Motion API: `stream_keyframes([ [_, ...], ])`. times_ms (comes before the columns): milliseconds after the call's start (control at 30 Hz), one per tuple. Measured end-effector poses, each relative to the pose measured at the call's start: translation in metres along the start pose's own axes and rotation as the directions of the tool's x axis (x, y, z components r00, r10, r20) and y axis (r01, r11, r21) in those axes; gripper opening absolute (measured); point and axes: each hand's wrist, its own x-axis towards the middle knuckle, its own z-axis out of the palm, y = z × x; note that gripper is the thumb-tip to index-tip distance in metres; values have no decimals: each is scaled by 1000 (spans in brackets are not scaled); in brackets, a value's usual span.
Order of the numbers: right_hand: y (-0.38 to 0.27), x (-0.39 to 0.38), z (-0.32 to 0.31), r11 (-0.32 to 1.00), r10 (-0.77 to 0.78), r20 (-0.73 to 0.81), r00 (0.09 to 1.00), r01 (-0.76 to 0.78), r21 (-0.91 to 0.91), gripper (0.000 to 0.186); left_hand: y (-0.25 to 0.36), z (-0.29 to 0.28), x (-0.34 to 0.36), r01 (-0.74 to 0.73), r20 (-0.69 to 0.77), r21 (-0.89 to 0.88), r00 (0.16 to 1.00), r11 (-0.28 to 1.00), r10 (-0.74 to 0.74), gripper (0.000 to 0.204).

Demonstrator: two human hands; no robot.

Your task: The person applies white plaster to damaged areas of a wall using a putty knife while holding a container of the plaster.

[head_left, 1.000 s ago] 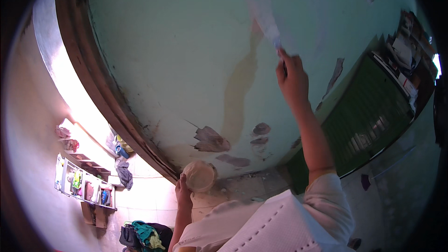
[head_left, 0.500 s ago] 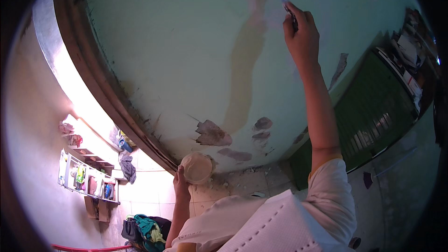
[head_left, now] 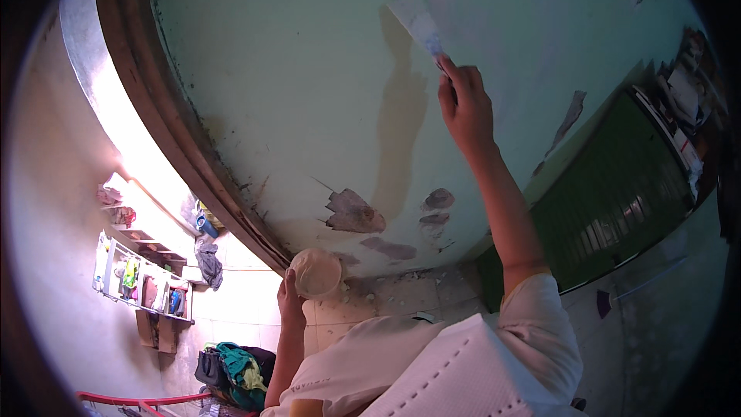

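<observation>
Gripping a broad-bladed scraper [head_left: 417, 25] by its handle, the right hand [head_left: 469, 108] reaches up to a pale green wall [head_left: 285, 85], the blade tilted toward upper left and its outer edge appearing to meet the surface. Lower down, the left hand [head_left: 290, 305] grasps the side of a round, pale bowl [head_left: 323, 296] holding whitish paste [head_left: 315, 269], close to the foot of the wall. The right arm's shadow [head_left: 397, 139] falls across the paint, above a ragged bare patch [head_left: 353, 211] and smaller grey ones beside it. A dark brown frame [head_left: 154, 116] borders the wall at left; at right stands a green cabinet [head_left: 594, 193] topped with heaped papers [head_left: 683, 100]. Crumbs of debris lie on the tiled floor [head_left: 328, 336] below. Beyond the frame, a bundle of clothes [head_left: 241, 371] sits near a white rack [head_left: 150, 293] filled with assorted items
</observation>
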Motion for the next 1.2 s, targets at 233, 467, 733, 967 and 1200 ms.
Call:
stream_keyframes([
  [233, 16, -70, 20, 996, 85, 59, 995, -84, -21, 48, -4, 17, -4, 13, 5, -40, 1000, 999, -13, 60],
  [467, -13, -6, 15, 1000, -11, -66, 998, 9, -26, 47, 2, 8, -3, 5, 5, -16, 1000, 1000, -5, 59],
  [733, 4, -56, -9, 986, 118, 28, 993, -114, -121, 46, -8, 13, 4, 4, 23, -63, 1000, 998, -3, 63],
  [967, -21, -20, -4, 992, 127, -91, 988, -125, 22, 43, -9, 1, 12, 23, 33, -2, 999, 1000, -23, 62],
  [1200, -24, -72, -18, 970, 244, 36, 969, -243, -22, 39, -18, 17, 18, 32, 102, -81, 994, 996, -23, 61],
])
